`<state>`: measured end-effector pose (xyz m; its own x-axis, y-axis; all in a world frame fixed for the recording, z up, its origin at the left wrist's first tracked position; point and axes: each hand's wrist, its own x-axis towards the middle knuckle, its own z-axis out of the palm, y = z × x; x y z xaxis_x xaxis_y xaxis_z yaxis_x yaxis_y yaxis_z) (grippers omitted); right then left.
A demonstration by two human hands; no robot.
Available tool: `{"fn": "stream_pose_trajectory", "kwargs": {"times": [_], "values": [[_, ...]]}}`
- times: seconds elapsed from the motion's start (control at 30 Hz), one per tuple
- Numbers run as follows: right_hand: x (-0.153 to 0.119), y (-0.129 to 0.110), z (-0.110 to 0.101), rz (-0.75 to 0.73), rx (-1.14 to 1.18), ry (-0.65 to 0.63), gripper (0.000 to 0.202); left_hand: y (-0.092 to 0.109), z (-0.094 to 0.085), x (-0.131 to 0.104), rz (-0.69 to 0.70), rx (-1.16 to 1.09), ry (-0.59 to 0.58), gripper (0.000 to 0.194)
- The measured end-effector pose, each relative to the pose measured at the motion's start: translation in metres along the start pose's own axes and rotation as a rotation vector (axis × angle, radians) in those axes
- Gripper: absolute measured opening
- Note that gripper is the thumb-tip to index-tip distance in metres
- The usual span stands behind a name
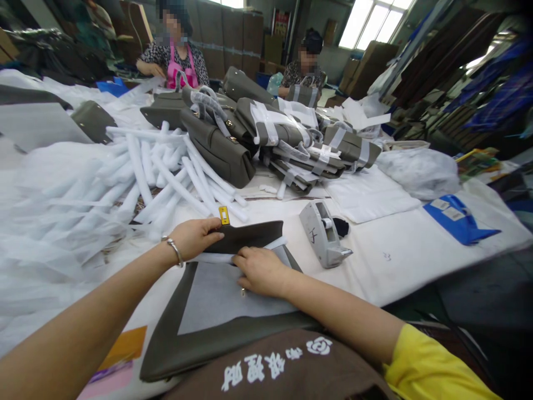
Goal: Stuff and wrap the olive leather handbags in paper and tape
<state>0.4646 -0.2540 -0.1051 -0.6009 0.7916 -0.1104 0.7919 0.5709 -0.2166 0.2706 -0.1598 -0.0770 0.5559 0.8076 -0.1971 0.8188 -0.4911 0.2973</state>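
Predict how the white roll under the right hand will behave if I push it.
The white roll probably bends, since several piled rolls look curved. Its slim shape suggests it is light. Being rounded, it may roll, though the dark flap could stop it.

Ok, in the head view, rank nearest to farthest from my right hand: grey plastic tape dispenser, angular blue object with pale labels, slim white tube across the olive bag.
1. Slim white tube: touching your right hand.
2. Grey plastic tape dispenser: to the hand's right, on the white-covered table.
3. Angular blue object: farther right, near the table's edge.
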Motion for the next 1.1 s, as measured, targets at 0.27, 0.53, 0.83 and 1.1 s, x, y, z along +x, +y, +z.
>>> {"fn": "stream_pose_trajectory", "kwargs": {"times": [0.27, 0.53, 0.83, 1.1], "values": [[0.012, 0.042, 0.029, -0.07, 0.187, -0.052, 0.06, -0.015, 0.031, -0.006, 0.055, 0.133, 0.116, 0.026], [0.019, 0.057, 0.039, -0.078, 0.343, -0.054, 0.061, -0.037, 0.074, -0.047, 0.166, 0.155, 0.079, 0.034], [0.021, 0.061, 0.04, -0.06, 0.42, -0.056, 0.046, -0.016, 0.057, -0.024, 0.168, 0.137, 0.376, 0.05], [0.015, 0.043, 0.037, 0.088, 0.143, -0.04, 0.047, 0.01, 0.052, 0.005, 0.135, 0.036, 0.069, 0.031]]}}
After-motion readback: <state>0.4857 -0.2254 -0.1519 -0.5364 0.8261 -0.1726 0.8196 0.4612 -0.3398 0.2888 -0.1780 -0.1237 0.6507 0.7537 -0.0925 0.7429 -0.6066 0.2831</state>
